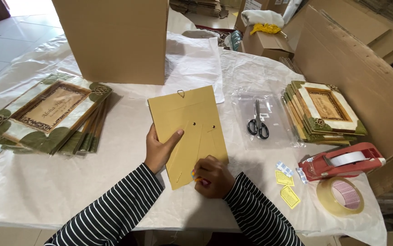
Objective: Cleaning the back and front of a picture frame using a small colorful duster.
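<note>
Frame back (188,132) held under both hands (160,148)

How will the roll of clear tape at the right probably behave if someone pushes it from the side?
The roll of clear tape lies flat on its side, so it would probably slide rather than roll. It rests on crinkled white paper, which may bunch up under it. Set on edge, the ring would likely roll away.
</note>
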